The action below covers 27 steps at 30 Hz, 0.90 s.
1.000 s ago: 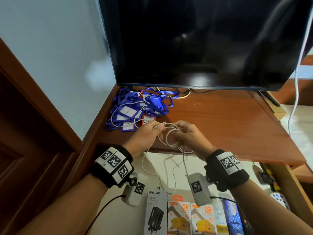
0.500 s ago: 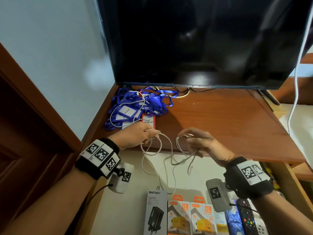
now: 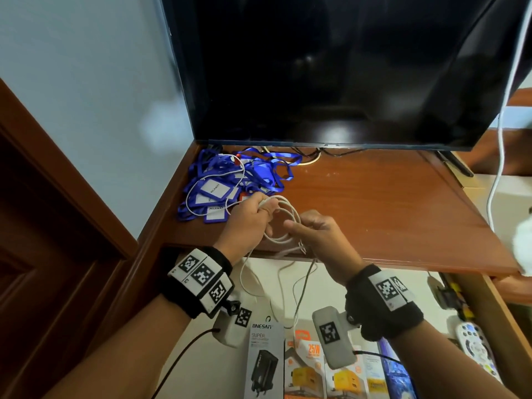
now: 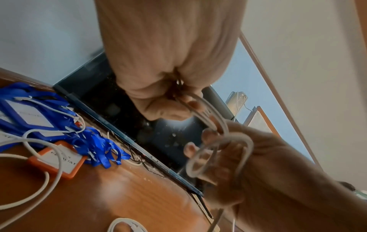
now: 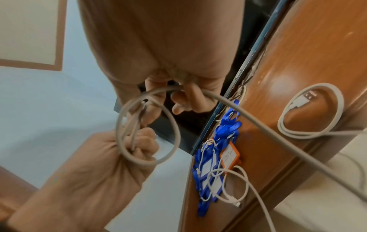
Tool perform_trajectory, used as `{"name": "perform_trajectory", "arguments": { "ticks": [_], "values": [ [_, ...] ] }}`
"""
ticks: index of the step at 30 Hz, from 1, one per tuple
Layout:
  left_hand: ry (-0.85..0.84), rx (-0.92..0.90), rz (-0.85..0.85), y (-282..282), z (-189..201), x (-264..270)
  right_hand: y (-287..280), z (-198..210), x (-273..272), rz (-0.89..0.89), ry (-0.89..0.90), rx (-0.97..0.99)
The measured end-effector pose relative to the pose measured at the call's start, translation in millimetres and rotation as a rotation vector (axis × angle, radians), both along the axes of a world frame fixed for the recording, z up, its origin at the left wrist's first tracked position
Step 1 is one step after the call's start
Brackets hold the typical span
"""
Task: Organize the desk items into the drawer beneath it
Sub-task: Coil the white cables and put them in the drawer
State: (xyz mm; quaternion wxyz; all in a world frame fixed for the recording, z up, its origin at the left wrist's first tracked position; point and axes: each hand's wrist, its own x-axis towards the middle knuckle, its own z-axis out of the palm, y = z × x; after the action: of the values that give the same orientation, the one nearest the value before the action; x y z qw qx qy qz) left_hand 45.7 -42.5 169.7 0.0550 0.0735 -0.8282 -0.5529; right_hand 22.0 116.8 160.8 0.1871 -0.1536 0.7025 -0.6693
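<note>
Both hands hold a white cable [image 3: 283, 223] wound into a small coil just above the desk's front edge. My left hand [image 3: 260, 210] pinches the coil's loops at the top; the left wrist view shows the same grip on the cable [image 4: 208, 116]. My right hand [image 3: 293, 226] grips the strand at the coil's right side, and the right wrist view shows the cable [image 5: 172, 125] running from its fingers [image 5: 182, 102] to the left fist. The loose tail hangs down over the open drawer [image 3: 503, 321]. A pile of blue lanyards with badges [image 3: 230, 182] lies at the desk's back left.
Another white cable [image 5: 309, 109] lies coiled on the desk near the front edge, and a third [image 3: 213, 194] drapes over the lanyards. A dark monitor [image 3: 331, 67] stands at the back. In the drawer are charger boxes [image 3: 266, 361] and a remote [image 3: 475, 347].
Half a second ago the hands were apart with the cable slack between them. The right hand has come back to the left, and the cable is gathered into a coil again.
</note>
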Motion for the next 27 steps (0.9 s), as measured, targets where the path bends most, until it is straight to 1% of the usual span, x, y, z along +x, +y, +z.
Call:
{"name": "perform_trajectory", "arguments": {
  "ticks": [2,3,6,7,8,11,14,18,19,21,22,24,25,27],
  "values": [
    [-0.009,0.086,0.019,1.2,-0.8,1.2,-1.1,-2.0,-0.2,-0.027,0.003,-0.023],
    [-0.04,0.168,-0.002,0.4,0.6,2.1,-0.9,-2.9,-0.8,-0.037,0.018,-0.022],
    [-0.212,0.498,-0.086,-8.2,9.4,5.4,2.5,-3.2,-3.3,-0.093,0.129,0.036],
    [-0.266,0.565,-0.107,-12.2,11.4,6.5,3.8,-3.7,-4.4,-0.114,0.172,0.065],
    [-0.307,0.584,-0.127,-15.3,12.9,7.7,5.0,-4.9,-5.7,-0.134,0.209,0.093],
    [-0.345,0.49,-0.136,-15.3,12.6,10.0,3.4,-7.9,-5.7,-0.198,0.272,0.112],
    [-0.279,0.453,-0.092,-6.2,7.9,10.2,-2.5,-11.1,-7.1,-0.312,0.21,0.058],
    [-0.205,0.422,-0.089,9.5,-2.3,11.8,-10.6,-10.3,-7.4,-0.44,0.18,0.088],
    [-0.183,0.457,-0.09,13.3,-4.6,13.1,-12.7,-11.0,-7.4,-0.457,0.179,0.099],
    [-0.172,0.586,-0.046,18.9,-7.5,14.9,-16.4,-12.6,-6.7,-0.487,0.22,0.144],
    [-0.188,0.647,-0.007,19.8,-8.9,14.9,-17.5,-13.2,-6.1,-0.499,0.245,0.185],
    [-0.242,0.708,0.057,18.2,-9.2,15.1,-17.6,-15.1,-4.7,-0.514,0.3,0.263],
    [-0.272,0.73,0.061,16.6,-7.9,15.8,-17.2,-14.9,-3.3,-0.516,0.337,0.295],
    [-0.343,0.796,0.012,14.2,-3.9,17.4,-16.9,-14.3,-0.5,-0.504,0.406,0.361]
  ]
}}
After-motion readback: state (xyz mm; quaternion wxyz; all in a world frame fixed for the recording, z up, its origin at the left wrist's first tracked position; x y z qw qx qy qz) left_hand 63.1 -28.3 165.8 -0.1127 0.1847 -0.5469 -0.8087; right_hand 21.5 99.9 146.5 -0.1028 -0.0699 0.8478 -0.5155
